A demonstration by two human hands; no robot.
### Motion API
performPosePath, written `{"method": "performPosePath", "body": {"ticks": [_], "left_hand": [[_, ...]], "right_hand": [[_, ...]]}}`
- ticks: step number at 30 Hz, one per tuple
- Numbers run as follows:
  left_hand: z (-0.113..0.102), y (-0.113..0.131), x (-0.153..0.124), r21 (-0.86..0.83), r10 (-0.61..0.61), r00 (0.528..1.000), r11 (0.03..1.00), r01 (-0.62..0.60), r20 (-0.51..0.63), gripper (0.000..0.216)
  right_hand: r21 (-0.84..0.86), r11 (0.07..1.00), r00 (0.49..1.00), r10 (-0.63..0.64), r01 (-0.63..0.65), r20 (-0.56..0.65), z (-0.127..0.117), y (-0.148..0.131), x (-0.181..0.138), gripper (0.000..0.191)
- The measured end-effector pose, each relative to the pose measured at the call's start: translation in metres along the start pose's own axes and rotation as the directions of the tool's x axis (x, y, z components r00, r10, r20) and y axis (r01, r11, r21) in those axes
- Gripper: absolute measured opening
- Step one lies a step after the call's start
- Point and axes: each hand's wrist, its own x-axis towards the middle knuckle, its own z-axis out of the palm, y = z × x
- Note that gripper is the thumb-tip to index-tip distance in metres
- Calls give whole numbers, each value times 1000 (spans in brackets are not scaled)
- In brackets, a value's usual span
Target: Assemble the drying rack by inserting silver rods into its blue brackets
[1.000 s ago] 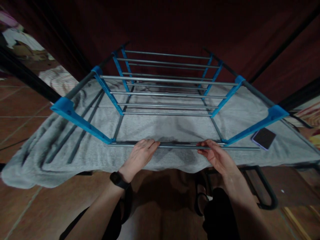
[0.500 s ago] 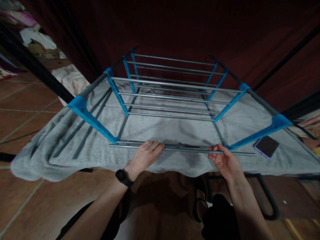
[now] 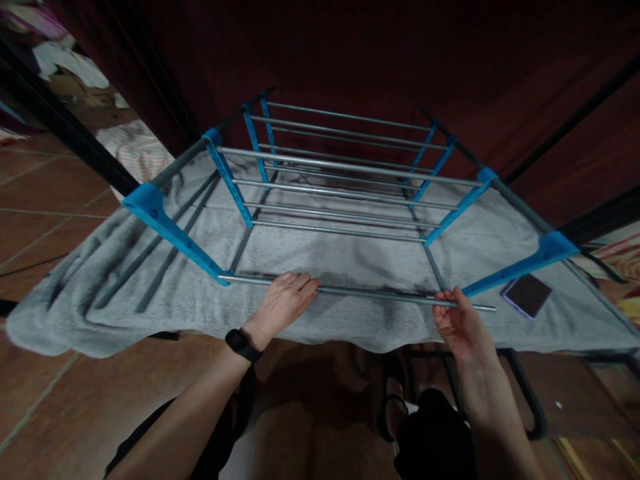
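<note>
A thin grey metal tube (image 3: 375, 293) lies level along the near side of a rack frame with blue plastic side pieces (image 3: 175, 233) and several grey cross tubes (image 3: 345, 164). My left hand (image 3: 290, 297) is closed over the tube left of its middle, palm down. Toward its right end my right hand (image 3: 455, 317) pinches the tube between thumb and fingers. The tube's left end meets the lower end of the near left blue piece; I cannot tell whether it is seated. On the right it passes the near right blue piece (image 3: 520, 267) and sticks out beyond it.
The rack lies on a grey blanket (image 3: 340, 257). Two loose tubes (image 3: 165, 273) rest at the left. A phone (image 3: 527, 295) lies at the right by the blue piece. Dark red curtains (image 3: 350, 53) hang behind, and black bars (image 3: 65, 120) slant at the sides.
The tube has shifted slightly left and up, so its left end now meets the near left blue piece. My right hand has moved outward along it. The view has shifted slightly.
</note>
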Motion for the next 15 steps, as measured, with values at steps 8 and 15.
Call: {"method": "performPosePath", "body": {"ticks": [8,15], "left_hand": [[-1,-9,-1,77,-46,999,996,45,18,21],[-5,-22,-2,95,-165,986,982,162,22,23]], "right_hand": [[-28,993,991,-115,114,-70,-11,-11,8,20],[-15,990,976,-142,141,-163,-17,-15,8,28]]}}
